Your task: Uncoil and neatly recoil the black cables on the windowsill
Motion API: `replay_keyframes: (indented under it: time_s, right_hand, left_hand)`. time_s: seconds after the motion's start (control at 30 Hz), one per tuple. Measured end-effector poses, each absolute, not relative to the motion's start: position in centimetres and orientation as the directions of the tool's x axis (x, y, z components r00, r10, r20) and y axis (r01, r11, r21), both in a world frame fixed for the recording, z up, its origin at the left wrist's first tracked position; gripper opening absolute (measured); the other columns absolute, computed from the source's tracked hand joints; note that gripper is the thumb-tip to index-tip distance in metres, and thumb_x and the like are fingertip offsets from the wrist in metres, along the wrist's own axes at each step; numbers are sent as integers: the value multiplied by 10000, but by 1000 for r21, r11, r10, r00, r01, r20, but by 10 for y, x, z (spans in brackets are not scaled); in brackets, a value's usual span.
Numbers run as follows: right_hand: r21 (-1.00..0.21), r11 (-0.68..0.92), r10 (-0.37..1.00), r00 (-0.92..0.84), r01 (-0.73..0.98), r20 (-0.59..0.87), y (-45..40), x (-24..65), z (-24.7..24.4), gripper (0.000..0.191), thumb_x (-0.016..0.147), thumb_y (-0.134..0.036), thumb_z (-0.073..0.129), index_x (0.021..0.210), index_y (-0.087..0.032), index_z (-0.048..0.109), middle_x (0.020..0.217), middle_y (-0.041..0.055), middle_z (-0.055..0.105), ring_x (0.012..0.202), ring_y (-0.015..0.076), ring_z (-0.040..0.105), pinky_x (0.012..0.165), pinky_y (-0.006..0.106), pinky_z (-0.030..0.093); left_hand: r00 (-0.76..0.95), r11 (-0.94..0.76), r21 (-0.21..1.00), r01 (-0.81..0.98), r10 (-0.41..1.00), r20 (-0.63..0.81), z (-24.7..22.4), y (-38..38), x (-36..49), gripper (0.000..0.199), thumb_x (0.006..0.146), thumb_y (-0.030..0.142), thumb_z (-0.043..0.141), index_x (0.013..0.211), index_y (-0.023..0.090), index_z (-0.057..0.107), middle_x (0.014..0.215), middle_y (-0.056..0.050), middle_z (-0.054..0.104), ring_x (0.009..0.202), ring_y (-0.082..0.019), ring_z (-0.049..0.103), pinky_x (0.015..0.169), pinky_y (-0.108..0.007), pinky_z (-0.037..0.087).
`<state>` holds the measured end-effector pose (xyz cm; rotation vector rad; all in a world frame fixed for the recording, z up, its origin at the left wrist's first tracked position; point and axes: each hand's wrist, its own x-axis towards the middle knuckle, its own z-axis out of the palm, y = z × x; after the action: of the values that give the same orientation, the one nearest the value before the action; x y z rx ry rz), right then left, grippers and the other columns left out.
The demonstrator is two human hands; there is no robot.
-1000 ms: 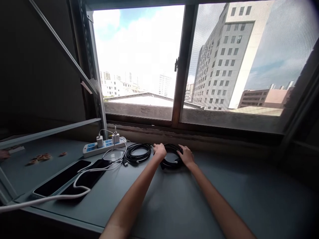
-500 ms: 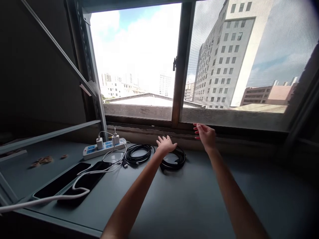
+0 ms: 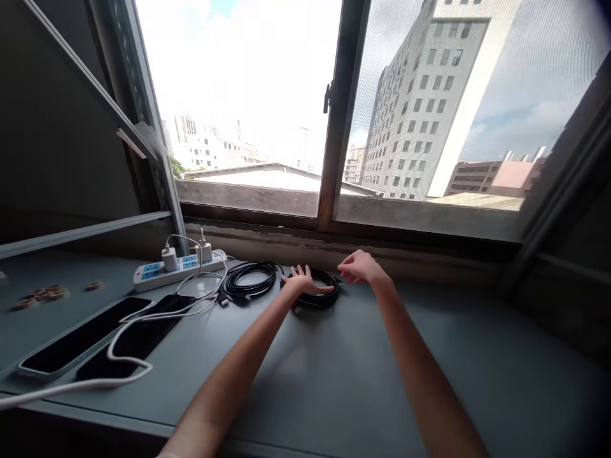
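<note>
A coil of black cable [image 3: 328, 298] lies on the grey tabletop below the window. My left hand [image 3: 302, 282] is over its left part with fingers and thumb spread; whether the palm presses on it I cannot make out. Just right of this coil is my right hand [image 3: 363, 267], its fingers loosely bent and partly apart, with nothing visible in them. They are close to the coil's right edge. Left of my left hand lies a second black cable coil [image 3: 249, 280], its connector ends toward me.
A white power strip [image 3: 179, 270] with two plugged-in chargers stands at the back left. White charging cables [image 3: 138, 315] run over two phones [image 3: 90, 334]. Small brown pieces [image 3: 45, 295] lie at far left. A metal frame [image 3: 86, 232] rises there, and a window [image 3: 248, 127] borders the back.
My right hand has come down and left, toward the cable coil. My left hand stays spread over the coil. The whole view has shifted, so the scene sits further left and slightly higher.
</note>
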<state>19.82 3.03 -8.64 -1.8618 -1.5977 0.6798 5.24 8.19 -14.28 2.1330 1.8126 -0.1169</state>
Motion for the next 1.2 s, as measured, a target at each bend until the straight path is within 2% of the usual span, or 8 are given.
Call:
replay_keyframes:
  time_s: [0.17, 0.43, 0.57, 0.73, 0.87, 0.97, 1.07, 1.2]
  right_hand:
    - [-581, -185, 978, 89, 792, -191, 39, 182, -105, 164, 831, -262, 581, 821, -105, 629, 690, -6, 643, 597, 90, 610, 606, 259, 520]
    - [-458, -165, 970, 59, 873, -236, 49, 175, -131, 269, 850, -371, 542, 875, -114, 622, 785, 14, 652, 658, 101, 614, 682, 297, 513]
    - [-351, -137, 979, 73, 926, -191, 51, 165, -137, 294, 824, -412, 563, 883, -132, 628, 824, 25, 657, 754, 130, 618, 818, 366, 466]
    - [-255, -138, 982, 99, 957, -161, 50, 153, -136, 234, 825, -348, 574, 891, -127, 615, 938, 48, 636, 876, 153, 593, 837, 376, 451]
    - [-277, -133, 980, 85, 952, -178, 50, 155, -138, 229, 833, -353, 561, 815, -130, 610, 846, 32, 640, 786, 131, 599, 778, 334, 469]
    - [-360, -102, 978, 27, 927, -207, 51, 164, -135, 257, 830, -367, 550, 746, -130, 604, 687, -3, 613, 619, 99, 571, 629, 263, 474]
    - [-456, -53, 982, -36, 889, -184, 52, 178, -122, 234, 767, -360, 587, 717, -135, 626, 582, -19, 566, 527, 85, 513, 496, 208, 407]
    - [-533, -7, 987, -79, 846, -138, 53, 191, -108, 205, 648, -362, 632, 707, -171, 679, 567, -17, 567, 516, 88, 480, 434, 193, 335]
  left_hand:
    - [240, -200, 146, 969, 906, -349, -136, 84, 48, 1378, 404, 775, 639, 1422, 151, -49, 1449, -178, -82, 1324, -389, -79, 1028, -605, 86]
    - [218, -239, -9, 971, 899, -379, -145, 86, 53, 1465, 342, 785, 655, 1397, 158, -145, 1439, -142, -188, 1298, -396, -175, 1007, -645, 47]
    - [210, -237, -25, 971, 901, -379, -148, 85, 55, 1451, 370, 720, 707, 1398, 154, -146, 1425, -142, -214, 1303, -388, -176, 996, -657, 37]
    - [225, -218, 61, 974, 902, -367, -140, 77, 53, 1309, 485, 647, 718, 1422, 161, -56, 1430, -152, -157, 1310, -402, -145, 977, -678, 32]
    - [249, -213, 139, 967, 905, -344, -136, 73, 52, 1174, 569, 665, 658, 1431, 166, 37, 1448, -160, -77, 1318, -413, -86, 974, -683, 38]
    - [247, -205, 161, 966, 914, -321, -137, 73, 51, 1198, 552, 693, 650, 1432, 159, 36, 1453, -164, -67, 1307, -435, -87, 963, -698, 17]
    - [245, -201, 166, 965, 916, -317, -138, 74, 50, 1224, 546, 692, 653, 1430, 134, 16, 1458, -135, -69, 1304, -440, -101, 957, -714, 24]
    - [251, -212, 145, 966, 903, -349, -142, 78, 50, 1287, 480, 669, 702, 1427, 127, 19, 1457, -100, -84, 1301, -444, -117, 951, -727, 34]
